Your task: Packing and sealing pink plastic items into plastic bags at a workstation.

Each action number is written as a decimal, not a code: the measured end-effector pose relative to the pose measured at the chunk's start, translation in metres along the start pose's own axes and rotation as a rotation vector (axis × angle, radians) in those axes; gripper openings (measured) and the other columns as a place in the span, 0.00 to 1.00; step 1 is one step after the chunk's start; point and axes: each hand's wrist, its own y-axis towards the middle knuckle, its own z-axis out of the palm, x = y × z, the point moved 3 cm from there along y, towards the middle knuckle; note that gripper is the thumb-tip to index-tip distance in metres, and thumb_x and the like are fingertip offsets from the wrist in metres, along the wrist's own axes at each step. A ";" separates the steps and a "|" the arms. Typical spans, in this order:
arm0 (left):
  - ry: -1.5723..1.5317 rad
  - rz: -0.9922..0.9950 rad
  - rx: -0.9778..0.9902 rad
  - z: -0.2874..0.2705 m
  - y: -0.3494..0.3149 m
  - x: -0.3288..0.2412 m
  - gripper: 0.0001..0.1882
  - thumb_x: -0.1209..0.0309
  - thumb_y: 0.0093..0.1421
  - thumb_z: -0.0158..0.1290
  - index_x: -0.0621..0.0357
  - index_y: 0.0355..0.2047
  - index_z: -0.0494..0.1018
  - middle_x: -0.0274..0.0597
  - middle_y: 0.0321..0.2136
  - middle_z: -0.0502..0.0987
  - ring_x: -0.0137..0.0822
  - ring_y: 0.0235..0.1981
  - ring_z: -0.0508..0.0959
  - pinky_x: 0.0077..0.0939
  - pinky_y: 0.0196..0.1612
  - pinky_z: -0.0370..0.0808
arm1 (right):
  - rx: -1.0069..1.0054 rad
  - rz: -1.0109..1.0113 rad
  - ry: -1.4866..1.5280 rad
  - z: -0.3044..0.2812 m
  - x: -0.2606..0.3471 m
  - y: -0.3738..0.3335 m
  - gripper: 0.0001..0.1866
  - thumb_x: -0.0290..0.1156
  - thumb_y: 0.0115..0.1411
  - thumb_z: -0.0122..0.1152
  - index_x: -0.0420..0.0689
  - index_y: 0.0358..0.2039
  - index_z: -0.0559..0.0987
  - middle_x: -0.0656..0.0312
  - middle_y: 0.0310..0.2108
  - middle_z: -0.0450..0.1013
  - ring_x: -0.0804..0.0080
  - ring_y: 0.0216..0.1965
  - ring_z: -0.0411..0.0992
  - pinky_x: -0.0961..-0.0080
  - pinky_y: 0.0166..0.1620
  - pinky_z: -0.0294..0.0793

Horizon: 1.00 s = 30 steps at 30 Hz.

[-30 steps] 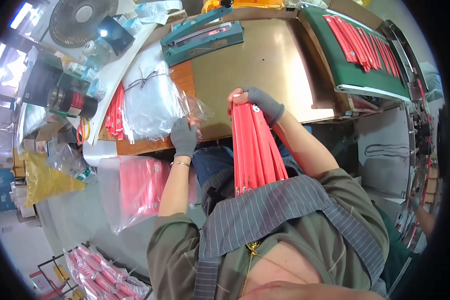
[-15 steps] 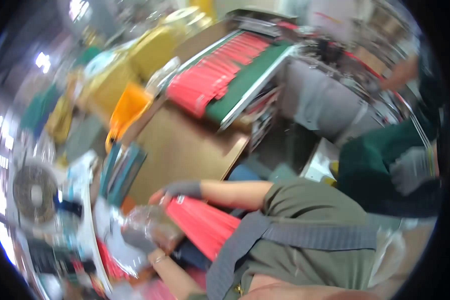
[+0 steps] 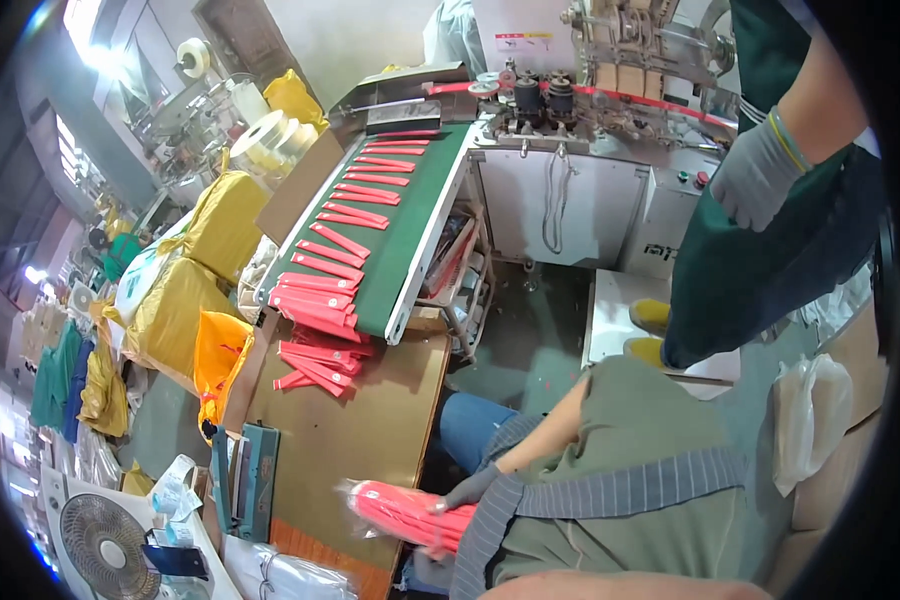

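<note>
fan (image 3: 105,545): sits bottom left, partly cut off by the dark rim of the shot

heat sealer (image 3: 250,480): teal, lying on the brown worktable (image 3: 370,430) just left of the bundle

loose red packets (image 3: 315,365): piled where the green conveyor belt (image 3: 410,230) ends, more riding up the belt

bagged red bundle (image 3: 405,515): low on the table edge, inside clear plastic, pretty blurry, its right end tucked behind the apron

right hand (image 3: 467,490): grey glove, fingers wrapped onto the bundle's end

left hand: honestly can't find it, probably under the torso, so no idea about its grip

co-worker's gloved hand (image 3: 755,180): top right, hanging loose, body mostly cropped
</note>
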 end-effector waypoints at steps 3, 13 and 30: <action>0.302 0.193 0.212 -0.003 -0.001 -0.002 0.19 0.62 0.58 0.49 0.67 0.20 0.65 0.45 0.19 0.69 0.38 0.23 0.70 0.29 0.29 0.69 | -0.152 0.096 -1.594 0.040 0.090 -0.017 0.28 0.52 0.58 0.50 0.35 0.34 0.77 0.47 0.33 0.75 0.53 0.35 0.73 0.59 0.41 0.71; 0.488 0.182 0.502 -0.029 0.227 -0.032 0.15 0.67 0.56 0.49 0.64 0.18 0.72 0.45 0.13 0.71 0.37 0.16 0.73 0.32 0.24 0.68 | -0.437 -0.718 -2.026 0.155 0.260 0.035 0.11 0.35 0.48 0.56 0.51 0.34 0.74 0.55 0.24 0.73 0.53 0.27 0.74 0.61 0.29 0.72; 0.012 -0.179 0.344 -0.023 0.229 -0.094 0.15 0.68 0.62 0.45 0.64 0.44 0.73 0.36 0.16 0.74 0.19 0.12 0.69 0.12 0.15 0.63 | -0.305 -0.296 -1.630 0.131 0.341 0.060 0.11 0.31 0.54 0.59 0.38 0.35 0.74 0.63 0.27 0.72 0.81 0.30 0.70 0.82 0.34 0.71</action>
